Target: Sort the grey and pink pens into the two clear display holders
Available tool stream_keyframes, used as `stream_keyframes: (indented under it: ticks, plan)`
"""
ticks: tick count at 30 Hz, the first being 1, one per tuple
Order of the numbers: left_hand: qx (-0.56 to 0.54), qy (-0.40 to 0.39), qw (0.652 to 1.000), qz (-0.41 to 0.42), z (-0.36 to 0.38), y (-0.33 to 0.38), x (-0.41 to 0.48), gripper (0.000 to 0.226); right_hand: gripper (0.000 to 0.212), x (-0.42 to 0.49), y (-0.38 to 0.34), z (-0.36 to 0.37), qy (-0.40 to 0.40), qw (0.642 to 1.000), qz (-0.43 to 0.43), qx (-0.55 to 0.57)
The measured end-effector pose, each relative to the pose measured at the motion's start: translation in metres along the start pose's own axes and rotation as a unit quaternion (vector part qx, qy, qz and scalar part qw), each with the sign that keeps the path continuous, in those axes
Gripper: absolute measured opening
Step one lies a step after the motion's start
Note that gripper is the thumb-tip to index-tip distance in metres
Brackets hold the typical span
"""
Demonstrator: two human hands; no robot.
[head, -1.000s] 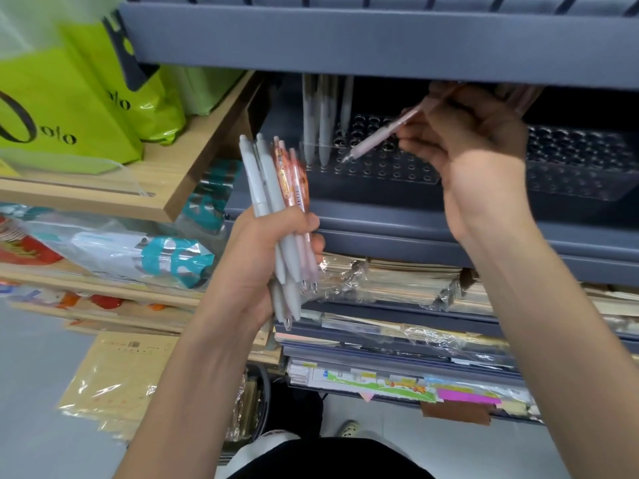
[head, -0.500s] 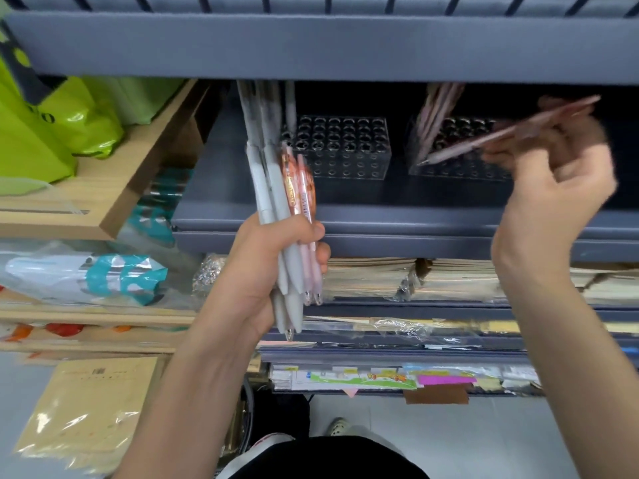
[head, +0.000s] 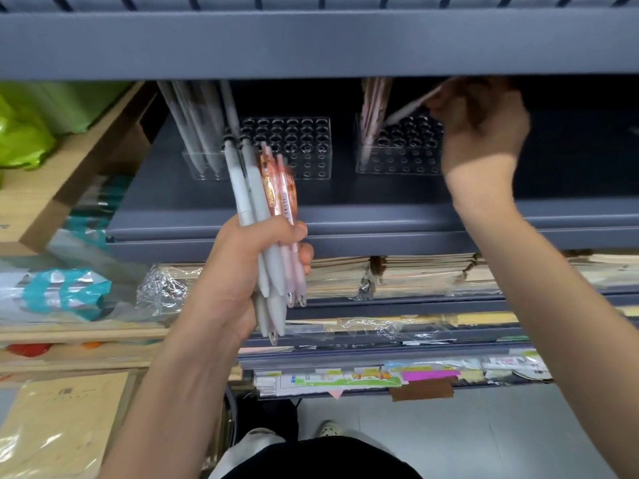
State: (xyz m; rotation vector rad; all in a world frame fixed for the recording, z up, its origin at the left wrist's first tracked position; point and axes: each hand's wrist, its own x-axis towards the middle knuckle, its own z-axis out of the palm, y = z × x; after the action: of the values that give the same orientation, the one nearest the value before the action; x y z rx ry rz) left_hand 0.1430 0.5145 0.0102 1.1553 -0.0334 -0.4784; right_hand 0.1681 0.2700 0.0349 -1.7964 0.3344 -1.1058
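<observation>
In the head view, the step in hand looks to be the placing of one pen into a holder. The right hand [head: 480, 129] reaches under the upper shelf [head: 311, 43] at about one o'clock of the view. Its fingers pinch a pale pen [head: 408, 110], which seems pink, though the blur makes this uncertain. The tip of the pen points down toward eight o'clock, over the holes of the right holder [head: 397, 160]. A few pink pens [head: 373, 105] already stand in that holder at its nine o'clock end.

To do this well, I think the pen should first be turned more upright, because at such a slant the tip will likely slide across the top plate. A free hole beside the standing pens is a good aim — then the row fills in order. There is little room under the upper shelf, so the top of the pen may knock against it.

The right wrist is bent back and the forearm rises steeply from five o'clock.

The left hand [head: 242, 271] waits near the middle, in front of the shelf [head: 345, 216] edge, and grips a bundle [head: 262, 209] of grey and pink pens with the tips down. The left holder [head: 304, 150] is at nine o'clock from the right one, and grey pens [head: 197, 122] lean in its left end.
</observation>
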Motion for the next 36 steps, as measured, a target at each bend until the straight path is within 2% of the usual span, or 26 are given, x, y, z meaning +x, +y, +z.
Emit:
stream_keyframes:
  ticks: [2, 5, 9, 13, 20, 30, 34, 36]
  plan:
    - [0.003, 0.001, 1.000, 0.003, 0.002, 0.000, 0.001, 0.043, 0.020, 0.008, 0.001, 0.006, -0.031, 0.997, 0.006, -0.065]
    - [0.003, 0.002, 1.000, 0.007, 0.004, -0.001, 0.002, 0.043, 0.028, 0.019, 0.004, 0.011, -0.053, 0.994, 0.010, -0.095]
    - [0.010, 0.011, 1.000, 0.011, 0.006, -0.002, 0.004, 0.042, 0.024, 0.025, 0.000, 0.017, -0.091, 0.988, -0.042, -0.114]
    - [0.011, 0.020, 1.000, 0.015, 0.006, -0.002, 0.007, 0.042, 0.027, 0.026, 0.006, 0.024, -0.154, 0.963, -0.081, -0.207]
    - [0.021, 0.016, 1.000, 0.013, 0.006, -0.002, 0.010, 0.028, 0.036, 0.029, 0.003, 0.027, -0.181, 0.930, -0.138, -0.290]
    - [0.018, -0.002, 1.000, -0.005, 0.008, 0.001, 0.013, 0.026, 0.037, 0.028, 0.002, 0.029, -0.198, 0.928, -0.157, -0.273]
    - [0.020, -0.005, 1.000, -0.008, 0.005, 0.002, 0.012, 0.030, 0.031, 0.025, 0.001, 0.029, -0.177, 0.955, -0.098, -0.216]
    - [0.022, -0.020, 1.000, -0.007, 0.003, 0.003, 0.011, 0.026, 0.027, 0.022, -0.002, 0.025, -0.132, 0.971, -0.058, -0.189]
